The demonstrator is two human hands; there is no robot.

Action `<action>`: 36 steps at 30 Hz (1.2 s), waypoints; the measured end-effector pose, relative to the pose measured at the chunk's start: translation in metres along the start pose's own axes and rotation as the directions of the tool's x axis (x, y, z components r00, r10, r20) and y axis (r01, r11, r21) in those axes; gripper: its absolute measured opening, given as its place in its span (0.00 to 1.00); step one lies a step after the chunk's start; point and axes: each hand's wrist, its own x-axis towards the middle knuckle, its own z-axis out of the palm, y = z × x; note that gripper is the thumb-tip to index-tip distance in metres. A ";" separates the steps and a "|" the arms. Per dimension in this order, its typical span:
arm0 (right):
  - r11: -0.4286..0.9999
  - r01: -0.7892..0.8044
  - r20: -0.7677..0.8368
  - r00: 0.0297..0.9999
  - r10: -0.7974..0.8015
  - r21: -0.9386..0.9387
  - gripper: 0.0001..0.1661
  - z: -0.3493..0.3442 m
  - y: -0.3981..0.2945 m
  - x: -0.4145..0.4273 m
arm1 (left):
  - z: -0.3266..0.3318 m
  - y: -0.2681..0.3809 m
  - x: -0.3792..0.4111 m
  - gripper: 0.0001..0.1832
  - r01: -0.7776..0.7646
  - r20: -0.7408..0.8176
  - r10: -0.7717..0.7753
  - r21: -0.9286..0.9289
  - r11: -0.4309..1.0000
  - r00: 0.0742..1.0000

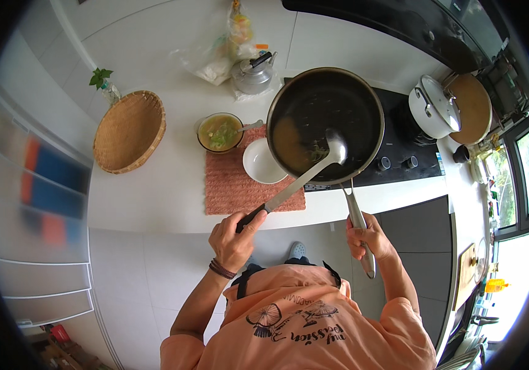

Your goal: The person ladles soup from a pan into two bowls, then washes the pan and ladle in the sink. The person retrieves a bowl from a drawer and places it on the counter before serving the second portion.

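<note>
My left hand (236, 241) grips the black handle of a metal ladle (308, 178), whose bowl rests inside a dark deep pan (333, 101). The pan's metal handle is in my right hand (369, 237). Some brownish broth and a few green bits lie in the pan, which is tilted toward the left. Partly under the pan's left rim, a white bowl (260, 159) sits on a reddish-brown cloth (236, 185); no food shows in its visible part. A glass bowl of soup with greens (219, 134) stands at the cloth's upper left corner, with a spoon (251, 125) in it.
A woven bamboo basket (128, 132) lies at the left of the white counter (153, 203). Behind are a metal kettle (253, 76) and a plastic bag (213, 60). The black cooktop (412, 173) holds a lidded white pot (433, 108) at right, beneath the range hood (412, 27).
</note>
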 end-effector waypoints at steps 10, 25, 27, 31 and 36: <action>0.995 0.012 -0.074 0.997 -0.020 -0.097 0.10 0.021 -0.002 -0.002 | -0.021 -0.046 -0.025 0.29 -0.095 -0.002 0.097 0.184 0.978 0.995; 0.974 0.008 -0.146 0.988 -0.042 -0.227 0.09 0.049 0.005 -0.002 | -0.029 -0.091 -0.032 0.28 -0.017 -0.082 0.032 0.181 0.983 0.996; 0.969 0.003 -0.158 0.987 -0.043 -0.246 0.09 0.053 0.003 -0.003 | -0.030 -0.091 -0.030 0.27 0.027 -0.082 -0.014 0.149 0.989 0.997; 0.957 -0.004 -0.170 0.984 -0.048 -0.291 0.08 0.060 0.003 -0.005 | -0.024 -0.093 -0.032 0.28 0.079 -0.085 -0.070 0.103 0.992 0.994; 0.943 0.004 -0.171 0.983 -0.065 -0.334 0.08 0.064 0.006 -0.005 | -0.012 -0.077 -0.029 0.29 0.118 -0.052 -0.121 -0.053 0.992 0.991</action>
